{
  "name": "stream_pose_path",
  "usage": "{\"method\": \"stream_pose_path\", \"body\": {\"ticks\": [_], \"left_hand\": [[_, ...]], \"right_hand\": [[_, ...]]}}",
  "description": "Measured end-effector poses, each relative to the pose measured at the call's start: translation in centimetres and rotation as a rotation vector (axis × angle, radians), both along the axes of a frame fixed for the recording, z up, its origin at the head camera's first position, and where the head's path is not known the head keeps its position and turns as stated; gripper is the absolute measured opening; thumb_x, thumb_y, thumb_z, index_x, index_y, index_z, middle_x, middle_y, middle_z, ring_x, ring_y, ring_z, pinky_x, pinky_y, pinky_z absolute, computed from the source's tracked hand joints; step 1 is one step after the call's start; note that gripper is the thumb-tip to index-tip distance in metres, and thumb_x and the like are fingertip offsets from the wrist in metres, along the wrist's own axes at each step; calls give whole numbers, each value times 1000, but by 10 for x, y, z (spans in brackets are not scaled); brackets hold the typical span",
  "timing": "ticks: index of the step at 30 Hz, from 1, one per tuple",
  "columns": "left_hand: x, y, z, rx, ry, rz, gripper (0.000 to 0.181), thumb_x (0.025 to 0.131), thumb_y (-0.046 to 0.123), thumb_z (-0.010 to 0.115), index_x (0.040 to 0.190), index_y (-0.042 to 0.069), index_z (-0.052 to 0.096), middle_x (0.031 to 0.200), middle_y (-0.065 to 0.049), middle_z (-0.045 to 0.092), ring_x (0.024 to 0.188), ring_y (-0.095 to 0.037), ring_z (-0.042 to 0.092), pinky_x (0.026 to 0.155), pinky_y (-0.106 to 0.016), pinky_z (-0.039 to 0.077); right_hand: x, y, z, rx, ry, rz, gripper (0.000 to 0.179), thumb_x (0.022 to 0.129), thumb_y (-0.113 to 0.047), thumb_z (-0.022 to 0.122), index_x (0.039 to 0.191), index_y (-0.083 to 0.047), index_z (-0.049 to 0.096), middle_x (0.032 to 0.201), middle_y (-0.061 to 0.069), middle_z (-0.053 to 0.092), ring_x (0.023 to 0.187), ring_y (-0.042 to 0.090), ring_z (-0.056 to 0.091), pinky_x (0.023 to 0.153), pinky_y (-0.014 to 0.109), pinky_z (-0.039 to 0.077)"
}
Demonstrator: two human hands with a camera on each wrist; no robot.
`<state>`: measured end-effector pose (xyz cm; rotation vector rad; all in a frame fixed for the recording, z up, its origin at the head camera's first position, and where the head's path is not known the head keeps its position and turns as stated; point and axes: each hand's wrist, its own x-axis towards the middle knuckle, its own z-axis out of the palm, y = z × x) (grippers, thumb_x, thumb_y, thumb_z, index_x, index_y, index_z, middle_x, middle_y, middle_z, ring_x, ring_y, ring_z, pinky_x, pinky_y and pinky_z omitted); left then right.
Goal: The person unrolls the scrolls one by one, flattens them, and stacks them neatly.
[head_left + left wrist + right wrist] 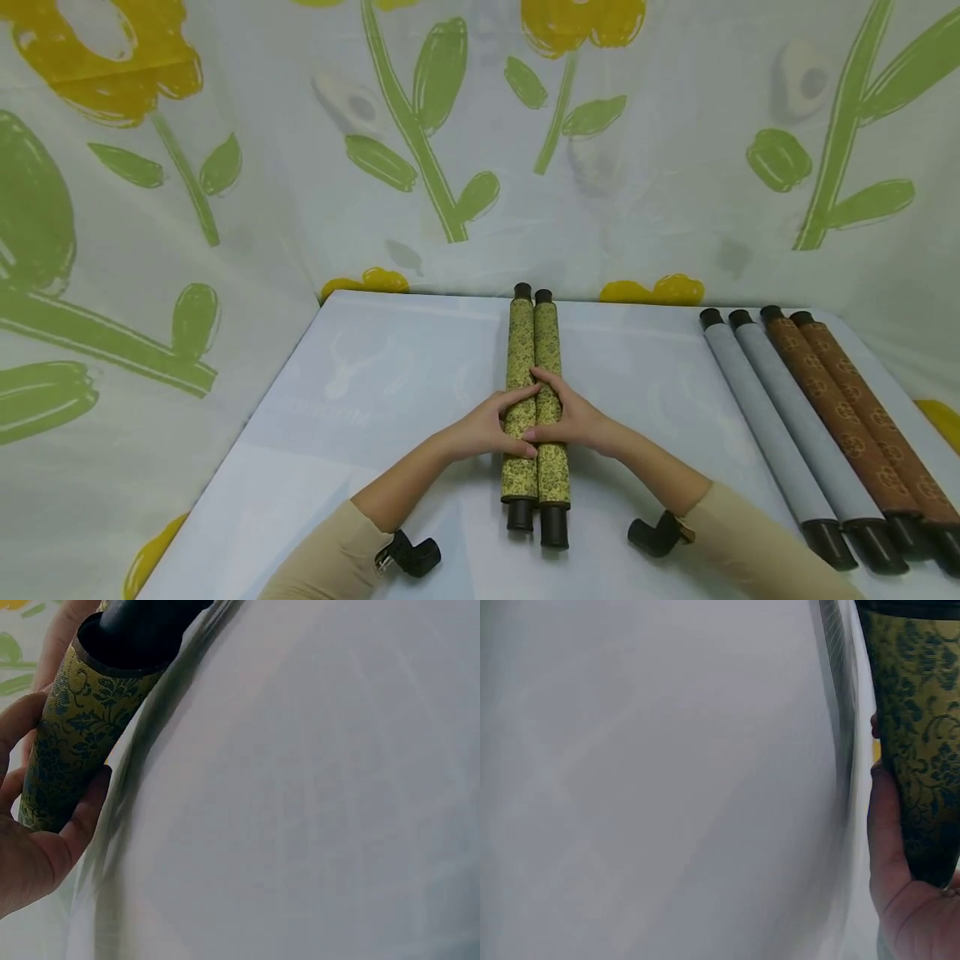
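Observation:
Two rolled scrolls in yellow fabric with a dark floral pattern and black end knobs lie side by side at the middle of the table. My left hand [491, 425] grips the left yellow scroll [519, 343], thumb toward the near end and fingers across the top. From the other side, my right hand [577, 421] grips the right yellow scroll [553, 479]. The fingers of both hands meet over the scrolls. In the left wrist view the patterned roll [82, 720] sits between thumb and fingers; in the right wrist view the other roll [922, 735] rests against the thumb.
On the right side of the white table [360, 367] lie two grey scrolls [765, 417] and two brown patterned scrolls [840, 408], roughly parallel, with black ends. A white cloth [480, 167] printed with flowers hangs behind and at the sides.

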<state>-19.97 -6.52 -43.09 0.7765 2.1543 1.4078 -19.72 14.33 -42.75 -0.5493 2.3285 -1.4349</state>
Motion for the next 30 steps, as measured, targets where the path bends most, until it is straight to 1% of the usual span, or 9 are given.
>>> {"method": "stream_pose_path", "body": {"ticks": [7,11,13,16,18,20,24,27,30], "left_hand": [[-4,-8,-6,-20,1,-6,89,77,20,78,150,24,28,156,-5,22,143,-29,18,109,-57,19],[-7,-10,-4,-37,13,4,90,75,19,79,150,17,28,155,-9,25,142,-31,20,110,-56,19],[-9,-10,-1,-50,12,8,91,74,18,80,150,15,29,154,-10,26,142,-31,20,111,-55,18],[-10,-9,1,-67,8,24,91,73,16,81,149,11,30,153,-14,28,141,-32,21,111,-54,18],[-9,-8,0,-94,1,55,89,73,18,81,148,13,34,152,-16,28,140,-34,23,109,-55,21],[-7,-7,-1,-133,4,96,87,72,23,83,146,17,37,148,-21,29,135,-38,29,105,-56,28],[-3,-3,-3,-221,16,177,86,69,38,84,143,27,41,138,-27,26,124,-42,36,93,-56,38],[0,-2,-5,-230,21,206,86,68,40,84,141,28,42,137,-27,26,121,-43,38,90,-55,40],[2,-3,-5,-222,17,217,86,67,40,84,141,27,42,137,-26,26,120,-42,39,90,-55,41]], "right_hand": [[-6,-9,-6,27,-39,10,101,76,-35,79,152,-18,14,157,19,5,141,43,8,104,65,20],[-9,-14,-5,30,-51,5,101,76,-33,79,152,-17,15,157,19,6,142,42,8,105,64,19],[-10,-15,-4,51,-40,-5,99,76,-33,79,152,-16,16,155,23,10,141,43,12,105,64,22],[-10,-18,-2,109,-24,-37,97,76,-35,78,151,-15,21,148,32,19,135,46,23,101,62,30],[-9,-19,-1,156,-19,-61,95,76,-38,78,151,-15,23,142,36,25,129,45,32,96,59,36],[-10,-20,0,202,-18,-83,95,76,-41,77,150,-17,25,137,35,30,121,42,39,90,56,41],[-11,-21,1,244,-22,-111,93,75,-43,78,149,-18,28,132,32,34,111,37,44,84,52,43],[-12,-20,1,237,-26,-117,91,74,-41,79,148,-17,31,131,31,35,110,35,44,83,51,42],[-13,-21,0,236,-27,-111,91,74,-42,79,148,-18,32,128,29,36,104,33,46,81,47,43]]}}
